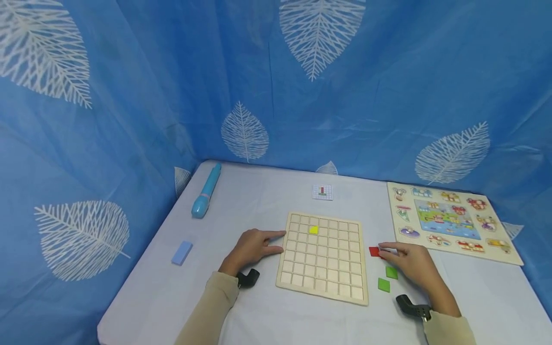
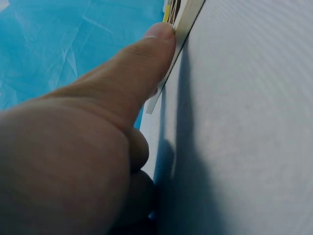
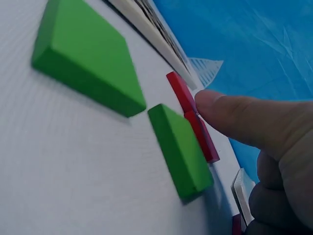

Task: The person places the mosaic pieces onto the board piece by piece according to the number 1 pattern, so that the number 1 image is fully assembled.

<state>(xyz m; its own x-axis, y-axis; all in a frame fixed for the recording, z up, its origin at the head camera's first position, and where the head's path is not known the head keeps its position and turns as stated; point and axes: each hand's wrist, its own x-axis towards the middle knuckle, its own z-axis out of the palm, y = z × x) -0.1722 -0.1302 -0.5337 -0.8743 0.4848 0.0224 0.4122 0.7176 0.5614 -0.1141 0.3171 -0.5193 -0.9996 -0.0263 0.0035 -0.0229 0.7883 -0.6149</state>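
Observation:
A wooden grid board (image 1: 321, 268) lies in the middle of the white table, with one yellow tile (image 1: 313, 230) in a cell near its top. My left hand (image 1: 280, 241) rests at the board's left edge; its thumb (image 2: 156, 44) presses against the board's rim (image 2: 188, 19). My right hand (image 1: 381, 251) is just right of the board and pinches a red tile (image 1: 373, 251) between forefinger and thumb. In the right wrist view the thumb (image 3: 230, 112) touches the red tile (image 3: 180, 89). Two green tiles (image 1: 391, 272) (image 1: 384, 284) lie beside that hand, also close up in the wrist view (image 3: 88, 63) (image 3: 181, 147).
A small pattern card (image 1: 322, 192) lies beyond the board. A blue pen-shaped toy (image 1: 206, 190) and a light blue block (image 1: 182, 252) sit at the left. A picture peg puzzle (image 1: 453, 220) lies at the right. Blue leaf-print curtains close in the table's back and sides.

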